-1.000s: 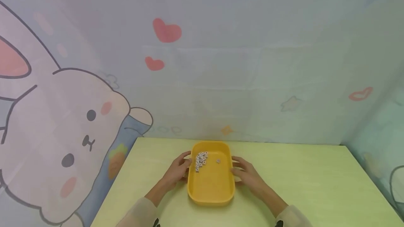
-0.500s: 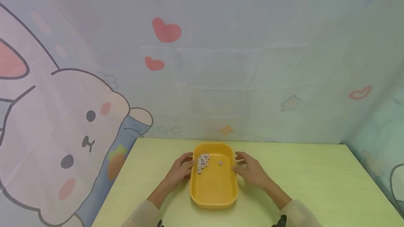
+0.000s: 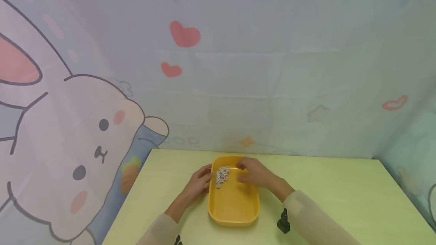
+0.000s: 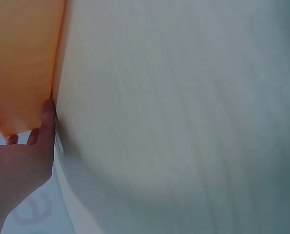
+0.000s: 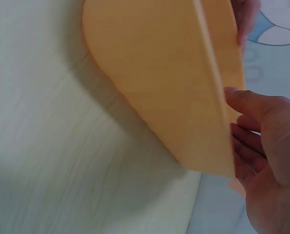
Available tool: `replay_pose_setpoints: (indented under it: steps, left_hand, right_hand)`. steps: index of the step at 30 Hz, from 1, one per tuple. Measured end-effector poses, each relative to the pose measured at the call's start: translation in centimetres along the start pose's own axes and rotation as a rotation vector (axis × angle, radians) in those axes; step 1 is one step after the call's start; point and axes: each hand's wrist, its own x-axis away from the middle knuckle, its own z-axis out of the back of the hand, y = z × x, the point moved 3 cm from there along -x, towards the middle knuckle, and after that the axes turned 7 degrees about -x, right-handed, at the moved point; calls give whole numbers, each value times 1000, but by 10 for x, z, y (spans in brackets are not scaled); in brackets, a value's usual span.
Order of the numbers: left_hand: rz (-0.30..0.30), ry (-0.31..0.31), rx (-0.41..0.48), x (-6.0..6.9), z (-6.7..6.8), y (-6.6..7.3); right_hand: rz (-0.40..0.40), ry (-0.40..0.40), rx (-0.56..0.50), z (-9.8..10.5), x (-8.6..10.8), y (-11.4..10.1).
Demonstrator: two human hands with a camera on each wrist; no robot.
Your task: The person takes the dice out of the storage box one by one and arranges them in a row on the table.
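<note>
Head view first, since it shows the most: the yellow tray is on the pale green table, up near the far edge by the bunny backdrop, with a little heap of white cubes along its left side. There are dark marks on them but honestly too small for me to read, and I can't count them either. Left hand has the tray's left wall between thumb and fingers, though the fingers are mostly tucked out of sight behind the rim, and the left wrist cam only catches that hand down in the corner, cut off. Right hand is reaching over the right rim, fingers bent, thumb and index apart with a gap I can see through; whatever's under the palm is hidden. From the right wrist side the tray wall blocks the whole inside, cubes included. Half a second ago that hand was out at the right edge and a lone cube sat in plain view right of the heap; now the hand covers that spot and I can't make the cube out
</note>
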Motion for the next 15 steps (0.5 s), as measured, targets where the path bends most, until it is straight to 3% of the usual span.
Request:
replay_pose_setpoints:
  steps: [8, 15]
  left_hand:
    - [-23, 18, 6, -4, 0, -4]
    - [-31, 17, -7, -3, 1, -5]
  right_hand:
    - [-22, -111, 211, -13, -9, 2]
    - [66, -112, 328, -19, -8, 7]
